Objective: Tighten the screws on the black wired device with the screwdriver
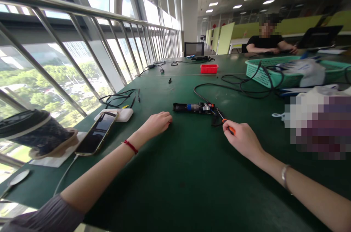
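My right hand (242, 137) grips a screwdriver (229, 126) with an orange and black handle. Its thin shaft points up and left to the right end of a black cylindrical corded device (194, 107). That device lies on its side on the green table (175, 173), with a blue band, a metallic section and small inner parts exposed. Just left and in front of the device, my left hand (159, 121) rests on the table with its fingers curled in. The fingertips are turned away, so anything inside them is hidden.
A phone (97, 133) leans on a white case (124, 115) beside a cup (38, 131) at left. Farther back are a red tray (209, 68) and a green basket (263, 73) with cables and bags. A person (265, 40) sits across; railings (109, 38) border the left.
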Motion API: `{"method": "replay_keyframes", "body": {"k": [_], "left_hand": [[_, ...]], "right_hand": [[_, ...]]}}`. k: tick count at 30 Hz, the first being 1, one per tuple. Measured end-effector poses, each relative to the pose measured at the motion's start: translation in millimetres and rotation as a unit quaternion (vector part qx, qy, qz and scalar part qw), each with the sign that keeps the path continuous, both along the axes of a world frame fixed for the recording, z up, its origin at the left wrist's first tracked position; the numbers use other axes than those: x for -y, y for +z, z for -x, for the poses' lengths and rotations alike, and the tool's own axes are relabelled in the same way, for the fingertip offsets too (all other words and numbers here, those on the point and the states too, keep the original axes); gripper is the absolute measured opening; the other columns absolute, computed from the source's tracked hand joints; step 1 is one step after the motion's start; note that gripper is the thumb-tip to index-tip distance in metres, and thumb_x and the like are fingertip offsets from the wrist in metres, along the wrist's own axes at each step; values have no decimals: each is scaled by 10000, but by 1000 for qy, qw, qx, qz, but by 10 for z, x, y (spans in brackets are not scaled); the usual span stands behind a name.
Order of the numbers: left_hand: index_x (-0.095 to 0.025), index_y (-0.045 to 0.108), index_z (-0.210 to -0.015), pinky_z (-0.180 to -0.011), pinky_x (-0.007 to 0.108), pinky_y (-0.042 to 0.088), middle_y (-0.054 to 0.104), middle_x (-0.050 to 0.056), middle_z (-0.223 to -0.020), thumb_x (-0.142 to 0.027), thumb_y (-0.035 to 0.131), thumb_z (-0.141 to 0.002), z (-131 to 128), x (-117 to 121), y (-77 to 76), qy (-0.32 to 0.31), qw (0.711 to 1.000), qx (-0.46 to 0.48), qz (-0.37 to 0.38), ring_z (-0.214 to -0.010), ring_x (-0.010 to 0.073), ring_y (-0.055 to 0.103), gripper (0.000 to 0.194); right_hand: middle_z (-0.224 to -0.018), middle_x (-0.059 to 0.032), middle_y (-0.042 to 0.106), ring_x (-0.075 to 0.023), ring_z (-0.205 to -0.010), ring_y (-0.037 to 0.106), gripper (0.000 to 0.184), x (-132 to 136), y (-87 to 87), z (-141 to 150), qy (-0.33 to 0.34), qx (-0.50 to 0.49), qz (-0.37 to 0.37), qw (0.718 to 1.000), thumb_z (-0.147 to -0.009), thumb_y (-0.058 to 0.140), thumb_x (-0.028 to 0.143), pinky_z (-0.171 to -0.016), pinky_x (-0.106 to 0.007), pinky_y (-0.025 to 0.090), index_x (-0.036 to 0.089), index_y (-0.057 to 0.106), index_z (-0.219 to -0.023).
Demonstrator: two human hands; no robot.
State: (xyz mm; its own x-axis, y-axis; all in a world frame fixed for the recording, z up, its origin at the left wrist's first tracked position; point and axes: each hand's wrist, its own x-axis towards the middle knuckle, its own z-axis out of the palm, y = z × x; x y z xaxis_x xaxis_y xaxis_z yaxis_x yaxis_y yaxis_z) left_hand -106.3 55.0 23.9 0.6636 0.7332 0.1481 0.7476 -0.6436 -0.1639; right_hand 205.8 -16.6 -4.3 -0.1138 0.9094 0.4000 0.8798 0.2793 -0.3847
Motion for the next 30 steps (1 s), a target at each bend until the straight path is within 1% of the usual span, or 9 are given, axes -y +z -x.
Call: {"method": "replay_keyframes", "body": {"k": [2,5,8,11,14,18,24,26,30], "left_hand": [[-192,601,-906,-720,252,479,625,49,-944,-123,468,-855,-223,115,13,-44,998,23,25,-846,168,601,159],[-182,597,-885,-706,246,474,628,45,-934,-112,490,-829,-525,196,37,-70,995,32,61,-816,161,603,140],[-175,596,-862,-687,254,472,629,56,-925,-109,503,-792,-730,188,57,-83,994,29,71,-814,175,603,134],[-181,593,-838,-640,244,457,636,51,-883,-104,507,-747,-842,134,61,-82,992,36,86,-788,175,607,147],[-188,585,-811,-599,244,440,643,40,-852,-107,520,-702,-892,61,31,-64,991,65,96,-746,173,607,151],[-194,568,-783,-601,243,442,634,25,-814,-108,527,-691,-875,-30,-81,-37,987,130,86,-733,169,601,132],[-189,566,-801,-667,237,475,612,15,-826,-95,535,-722,-723,-114,-251,-52,967,240,63,-747,146,590,127],[-185,569,-801,-686,245,486,615,18,-827,-97,538,-745,-704,-149,-274,-26,950,309,37,-751,143,591,108],[-177,588,-806,-706,256,508,635,16,-813,-124,559,-793,-766,-235,-294,26,892,451,4,-740,135,601,62]], "right_hand": [[-545,13,588,-181,-561,564,179,14,11,-11,-6,3,9,1000,-802,419,249,-623,-307,388,220,537,-670],[-574,4,616,-203,-608,594,189,36,26,-32,-9,6,24,1000,-803,420,262,-622,-314,396,223,550,-671],[-589,-5,631,-207,-623,608,211,64,37,-44,0,2,26,1000,-806,417,266,-627,-320,411,220,572,-671],[-603,-10,643,-203,-623,614,225,99,44,-38,11,-5,17,1000,-803,426,269,-630,-320,424,217,589,-657],[-640,-16,663,-201,-650,620,212,148,53,-16,25,-10,17,999,-790,444,261,-633,-315,433,215,599,-654],[-649,-9,659,-188,-658,613,192,215,61,31,73,-28,25,997,-788,455,244,-638,-304,436,215,579,-644],[-623,7,624,-150,-603,578,186,205,50,31,135,-46,31,989,-792,443,211,-619,-285,426,207,549,-639],[-625,4,625,-149,-604,576,190,187,48,15,145,-50,34,988,-794,439,209,-618,-284,425,207,548,-638],[-634,-1,623,-148,-605,571,188,184,46,6,149,-46,42,987,-797,433,203,-618,-287,422,202,549,-649]]}}
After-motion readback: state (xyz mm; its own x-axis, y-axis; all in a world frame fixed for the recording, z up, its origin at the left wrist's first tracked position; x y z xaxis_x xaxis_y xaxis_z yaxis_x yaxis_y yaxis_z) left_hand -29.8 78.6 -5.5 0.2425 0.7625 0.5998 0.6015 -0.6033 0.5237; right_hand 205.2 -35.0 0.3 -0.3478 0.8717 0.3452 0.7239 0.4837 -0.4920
